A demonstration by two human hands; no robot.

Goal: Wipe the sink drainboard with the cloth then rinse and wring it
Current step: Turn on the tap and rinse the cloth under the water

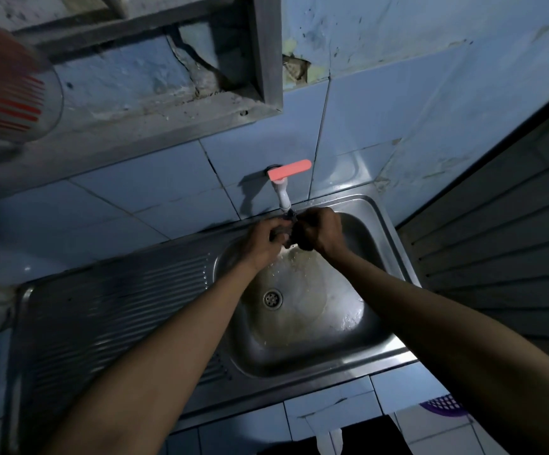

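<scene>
Cloth, dark and bunched, sits at the centre of my head view, right under the white tap with its pink handle. My left hand curls round its left end and my right hand grips its right end, both fists closed tight on it above the sink. Water runs down below them into the wet basin toward the drain. At lower left of the frame lies the ribbed drainboard, beside the basin.
</scene>
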